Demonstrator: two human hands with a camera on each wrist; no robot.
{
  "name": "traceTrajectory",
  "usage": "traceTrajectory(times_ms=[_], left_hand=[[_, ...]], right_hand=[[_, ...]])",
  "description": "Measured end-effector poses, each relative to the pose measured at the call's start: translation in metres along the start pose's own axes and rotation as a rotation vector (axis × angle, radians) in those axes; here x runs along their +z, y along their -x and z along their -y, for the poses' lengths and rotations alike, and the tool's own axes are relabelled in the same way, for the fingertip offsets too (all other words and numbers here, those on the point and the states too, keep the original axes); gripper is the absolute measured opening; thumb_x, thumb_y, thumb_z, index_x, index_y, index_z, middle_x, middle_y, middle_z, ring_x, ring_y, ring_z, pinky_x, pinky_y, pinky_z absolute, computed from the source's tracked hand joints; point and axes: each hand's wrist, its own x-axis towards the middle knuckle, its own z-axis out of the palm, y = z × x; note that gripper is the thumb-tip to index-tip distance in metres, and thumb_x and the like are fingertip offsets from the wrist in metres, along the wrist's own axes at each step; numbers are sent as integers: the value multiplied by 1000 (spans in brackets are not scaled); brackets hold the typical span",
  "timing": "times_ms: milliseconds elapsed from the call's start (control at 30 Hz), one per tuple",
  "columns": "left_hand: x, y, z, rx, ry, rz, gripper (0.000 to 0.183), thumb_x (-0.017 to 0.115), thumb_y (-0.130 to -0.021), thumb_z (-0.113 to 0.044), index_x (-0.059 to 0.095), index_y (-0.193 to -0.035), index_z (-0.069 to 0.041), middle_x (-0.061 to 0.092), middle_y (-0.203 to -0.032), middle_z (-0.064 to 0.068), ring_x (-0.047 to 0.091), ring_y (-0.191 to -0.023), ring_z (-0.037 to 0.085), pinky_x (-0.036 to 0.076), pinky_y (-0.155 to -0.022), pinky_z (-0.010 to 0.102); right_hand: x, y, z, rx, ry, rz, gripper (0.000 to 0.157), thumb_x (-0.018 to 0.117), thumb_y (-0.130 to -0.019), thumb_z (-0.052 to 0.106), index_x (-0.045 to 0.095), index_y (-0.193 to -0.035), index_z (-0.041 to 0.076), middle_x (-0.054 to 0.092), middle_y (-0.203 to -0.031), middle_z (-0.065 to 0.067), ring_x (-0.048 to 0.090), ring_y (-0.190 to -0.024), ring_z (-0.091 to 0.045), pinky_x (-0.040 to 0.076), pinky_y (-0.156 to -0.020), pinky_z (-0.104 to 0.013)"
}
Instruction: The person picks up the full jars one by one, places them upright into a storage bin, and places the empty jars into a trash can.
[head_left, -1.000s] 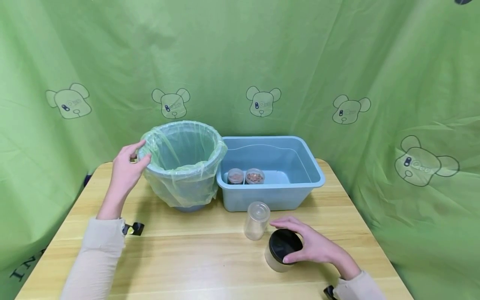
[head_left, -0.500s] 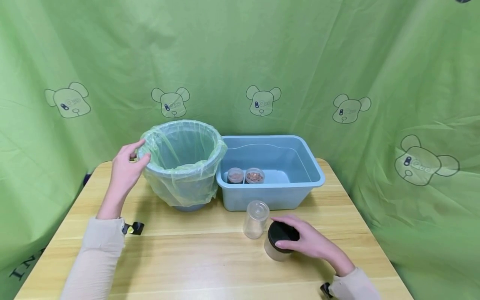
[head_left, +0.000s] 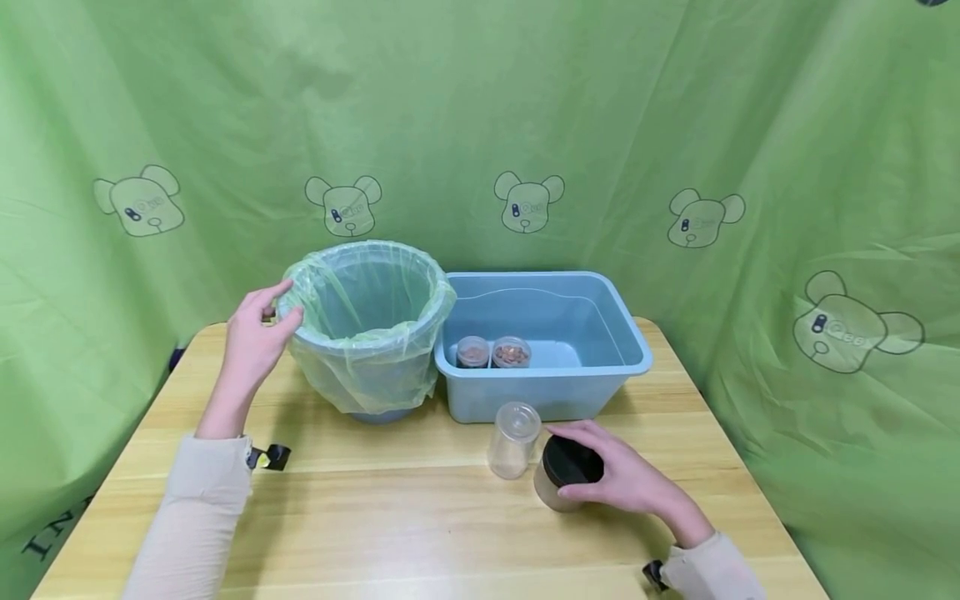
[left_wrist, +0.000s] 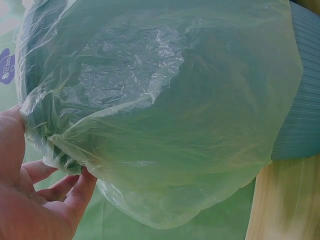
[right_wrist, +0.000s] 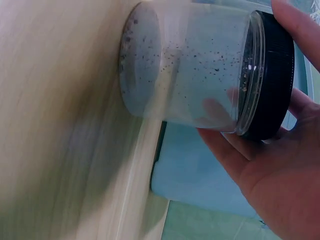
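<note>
My left hand (head_left: 253,337) grips the left rim of a blue trash can (head_left: 378,417) lined with a thin green plastic bag (head_left: 360,375). In the left wrist view the bag (left_wrist: 190,130) bunches up between thumb and fingers. On the right, my right hand (head_left: 626,475) holds a clear jar (head_left: 551,492) around its black screw lid (head_left: 573,461). Small dark specks cling inside the jar (right_wrist: 185,65), as the right wrist view reveals. Whether its base touches the table cannot be told. Just left of it an upright clear container (head_left: 512,450) stands close by.
A blue tub (head_left: 540,392) sits behind the jar, against the can's right side. Inside it, at the front left, are a jar with pinkish contents (head_left: 472,353) and another with reddish-brown pieces (head_left: 512,353). Green curtains (head_left: 480,108) surround the wooden table (head_left: 390,517).
My right hand has moved the black-lidded jar a little away from me, toward the tub, with the thumb shifting along the lid. The left hand stays on the can's rim.
</note>
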Motion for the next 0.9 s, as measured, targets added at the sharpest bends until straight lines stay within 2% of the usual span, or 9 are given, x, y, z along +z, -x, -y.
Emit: traceTrajectory(times_ms=[200, 300, 400, 500, 633, 767, 900], left_hand=[[0, 0, 1, 0, 7, 2, 55, 62, -101, -30, 53, -152, -12, 51, -150, 20, 51, -120, 36, 43, -98, 47], [0, 0, 1, 3, 9, -3, 55, 62, -101, -29, 53, -152, -11, 51, -150, 20, 52, -120, 36, 43, -100, 49], [0, -1, 1, 8, 9, -8, 54, 62, -101, -28, 53, -151, -11, 51, -150, 20, 52, -119, 36, 44, -100, 49], [0, -1, 0, 8, 8, -8, 54, 62, -101, -28, 53, -151, -11, 51, -150, 20, 52, -120, 36, 43, -98, 46], [1, -1, 0, 4, 4, -9, 55, 62, -100, -28, 53, -152, -11, 51, -150, 20, 52, -118, 34, 43, -96, 43], [1, -1, 0, 5, 1, -13, 55, 62, -100, -27, 53, -151, -10, 52, -150, 20, 51, -116, 31, 44, -98, 46], [1, 0, 0, 1, 7, -8, 55, 62, -100, -27, 53, -152, -10, 51, -151, 21, 51, -118, 34, 44, -101, 50]], right_hand=[[-11, 1, 2, -74, 21, -117, 77, 90, -80, 39, 59, -147, 21, 62, -136, 3, 59, -121, -14, 53, -102, -34], [-19, 1, 4, -68, 10, -182, 75, 90, -81, 33, 58, -148, 21, 61, -137, 4, 56, -124, -10, 45, -104, -20], [-25, 1, 7, -46, -4, -231, 75, 89, -82, 30, 57, -149, 22, 60, -140, 4, 54, -128, -8, 35, -107, -10], [-29, 1, 9, -32, -8, -259, 75, 89, -83, 28, 56, -150, 21, 60, -141, 2, 53, -129, -8, 30, -109, -8], [-33, 2, 11, -12, -2, -277, 75, 89, -83, 26, 56, -150, 19, 60, -142, 0, 52, -130, -11, 31, -111, -13], [-36, 1, 13, 0, -7, -296, 75, 88, -84, 25, 55, -151, 21, 59, -146, 0, 50, -133, -11, 30, -112, -14], [-38, -1, 14, -7, -25, -307, 74, 87, -84, 24, 55, -151, 22, 59, -146, -1, 50, -134, -9, 28, -110, -8]])
